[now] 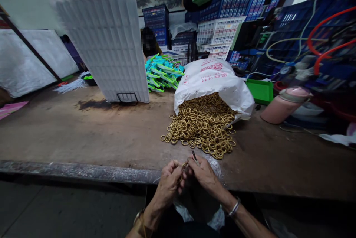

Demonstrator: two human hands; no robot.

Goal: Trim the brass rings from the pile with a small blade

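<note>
Just over the table's front edge, my left hand (170,179) is closed on a small gold-brown ring (184,165), partly hidden by my fingers. My right hand (205,174) meets it there, its fingertips pressed against the same spot. A thin dark tool with a narrow blade-like end (194,156) sticks up from the right hand's grip; its exact kind is not clear. Beyond both hands, a heap of similar rings (207,130) spills out of a white sack (205,76) with red printing that lies on its side.
A tall white ribbed panel (104,45) stands at the left on the wooden table (83,137). Behind it lie green and blue plastic pieces (162,72). To the right are a pink bottle (285,105), a green tray (260,91) and red hoses (317,43). Stacked crates (215,30) fill the back.
</note>
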